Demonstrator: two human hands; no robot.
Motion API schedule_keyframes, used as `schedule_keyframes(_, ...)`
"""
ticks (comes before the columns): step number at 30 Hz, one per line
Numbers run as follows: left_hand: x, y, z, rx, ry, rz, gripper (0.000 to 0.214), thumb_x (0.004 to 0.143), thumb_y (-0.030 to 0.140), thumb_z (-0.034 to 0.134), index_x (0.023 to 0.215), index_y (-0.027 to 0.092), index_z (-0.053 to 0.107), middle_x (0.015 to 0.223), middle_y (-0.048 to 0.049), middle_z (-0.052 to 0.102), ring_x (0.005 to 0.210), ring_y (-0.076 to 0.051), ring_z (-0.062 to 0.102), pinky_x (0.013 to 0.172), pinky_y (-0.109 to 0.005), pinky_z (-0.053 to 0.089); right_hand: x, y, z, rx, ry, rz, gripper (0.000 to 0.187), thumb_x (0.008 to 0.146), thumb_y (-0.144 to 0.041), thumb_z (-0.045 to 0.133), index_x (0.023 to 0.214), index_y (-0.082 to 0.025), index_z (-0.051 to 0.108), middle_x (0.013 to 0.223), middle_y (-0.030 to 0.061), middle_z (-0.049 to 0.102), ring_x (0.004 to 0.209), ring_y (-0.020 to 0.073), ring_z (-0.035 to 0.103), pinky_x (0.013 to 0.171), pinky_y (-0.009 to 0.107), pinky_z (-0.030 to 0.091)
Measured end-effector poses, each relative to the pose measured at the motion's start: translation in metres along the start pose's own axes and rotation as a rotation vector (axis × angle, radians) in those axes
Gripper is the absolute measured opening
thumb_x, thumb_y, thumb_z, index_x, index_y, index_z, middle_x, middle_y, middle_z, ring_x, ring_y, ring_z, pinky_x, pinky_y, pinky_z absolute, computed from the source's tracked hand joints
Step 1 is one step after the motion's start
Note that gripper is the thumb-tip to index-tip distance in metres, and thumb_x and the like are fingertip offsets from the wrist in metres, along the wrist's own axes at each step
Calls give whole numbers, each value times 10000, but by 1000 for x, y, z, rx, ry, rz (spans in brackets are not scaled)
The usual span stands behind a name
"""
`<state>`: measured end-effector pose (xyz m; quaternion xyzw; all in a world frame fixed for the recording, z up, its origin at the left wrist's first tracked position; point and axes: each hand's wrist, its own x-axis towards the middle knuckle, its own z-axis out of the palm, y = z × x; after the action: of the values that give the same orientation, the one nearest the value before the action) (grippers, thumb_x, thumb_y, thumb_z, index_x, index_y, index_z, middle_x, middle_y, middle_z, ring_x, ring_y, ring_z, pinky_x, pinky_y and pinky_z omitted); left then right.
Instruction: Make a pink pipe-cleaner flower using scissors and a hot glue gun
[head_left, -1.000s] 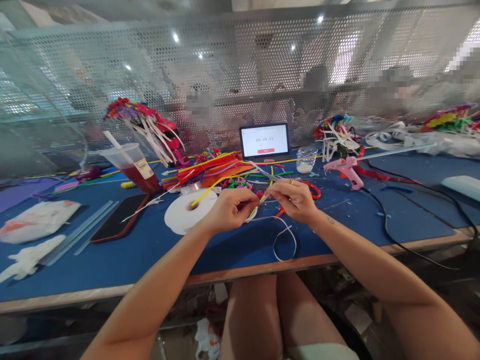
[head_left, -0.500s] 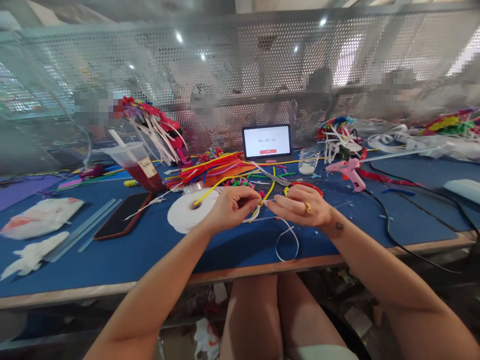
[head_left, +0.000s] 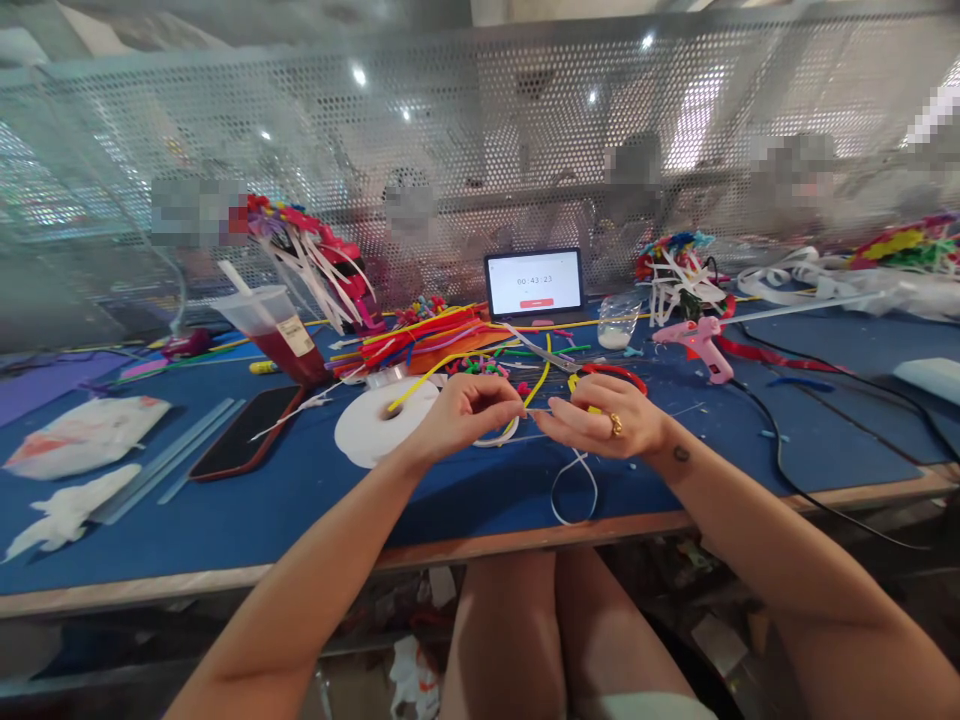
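Left-hand fingers (head_left: pixel 499 397) pinched narrow, thumb and forefinger closed on a thin white strip (head_left: pixel 541 410). Right-hand fingers (head_left: pixel 561 420) also narrow, on the same strip, tips close to those of the left. Strip held in the air above a blue work mat (head_left: pixel 847 450), between the left hand (head_left: pixel 465 418) and the right hand (head_left: pixel 607 420); its gripped ends are hidden by the fingers. White loop (head_left: pixel 574 490) lies on the mat below the right hand; cannot tell if it is part of the strip.

Red curved band (head_left: pixel 619 372) just behind the right hand, which wears a gold ring (head_left: pixel 616 425). Yellow pipe cleaner (head_left: pixel 420 388) runs behind the left hand. Roll of white foam tape (head_left: pixel 379 425) just beside the left hand; heap of coloured pipe cleaners (head_left: pixel 420 345) beyond it.

To the right: pink hot glue gun (head_left: pixel 697 345) with black cord (head_left: pixel 780 470). To the left: phone (head_left: pixel 244 430), clear glue sticks (head_left: pixel 169 460), plastic cup (head_left: pixel 274 335) of red liquid with straw. Far edge: tablet (head_left: pixel 534 285) showing 00:43:23. Beyond it, a perforated metal screen (head_left: pixel 525 110), with blurred people behind.
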<state>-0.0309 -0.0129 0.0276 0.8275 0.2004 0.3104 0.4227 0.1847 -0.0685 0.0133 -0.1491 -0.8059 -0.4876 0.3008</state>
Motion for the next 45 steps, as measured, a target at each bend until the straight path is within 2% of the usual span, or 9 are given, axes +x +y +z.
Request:
schedule_keyframes(11,2,0,4,111,129,83,150,732,276,659,722,129,687,607,-28,657,496,-77,530,420,-167,389,-6,2,3,64,-75,65,304,841,-158,581,1101,-315,580,928,-29,598,691,107,471,606,264,436)
schedule_keyframes(16,0,2,1,247,294,207,150,789,260,605,749,129,667,645,-25,652,506,-65,524,425,-162,393,-5,-5,6,150,-35,257,375,835,-168,552,1180,-310,517,1026,15,579,790,139,531,678,302,478)
schedule_keyframes(20,-3,5,1,455,419,401,111,808,208,583,749,134,640,642,-13,638,514,-58,517,444,-161,401,-2,-13,16,635,206,888,205,864,-229,482,1063,-231,531,971,46,574,757,141,558,645,299,478)
schedule_keyframes(23,-5,5,3,618,464,560,60,804,163,585,770,144,630,643,-6,645,523,-62,528,497,-179,431,5,-13,25,1285,57,1281,304,915,-402,366,892,-180,572,731,18,580,533,98,483,481,234,396)
schedule_keyframes(27,-8,4,7,816,468,719,53,800,136,582,808,167,624,678,-7,672,599,-87,591,575,-201,470,15,-12,28,2007,-341,1286,514,897,-529,294,774,-135,601,635,47,605,506,95,480,452,212,357)
schedule_keyframes(29,-9,4,8,862,458,769,57,804,133,577,823,172,614,688,-5,677,624,-92,607,592,-203,476,16,-13,25,2124,-380,1284,438,872,-497,391,682,-142,564,563,23,572,469,79,439,425,194,317)
schedule_keyframes(32,-9,3,9,881,444,813,49,799,126,590,825,165,605,675,-2,669,627,-92,611,597,-200,475,14,-13,22,2112,-254,1383,316,798,-412,563,622,-163,477,497,-37,488,428,55,369,388,170,239)
schedule_keyframes(36,-8,0,9,868,395,780,39,806,141,586,825,166,608,677,-2,663,622,-94,605,594,-207,470,9,-10,22,1929,-113,1403,274,792,-384,602,665,-166,494,579,-45,507,457,40,388,396,156,236)
schedule_keyframes(45,-5,3,10,675,231,563,57,802,133,566,779,158,612,637,7,636,558,-76,556,531,-190,432,9,-5,10,997,12,1061,146,849,-244,554,763,-170,646,612,-23,588,566,73,527,544,209,404)
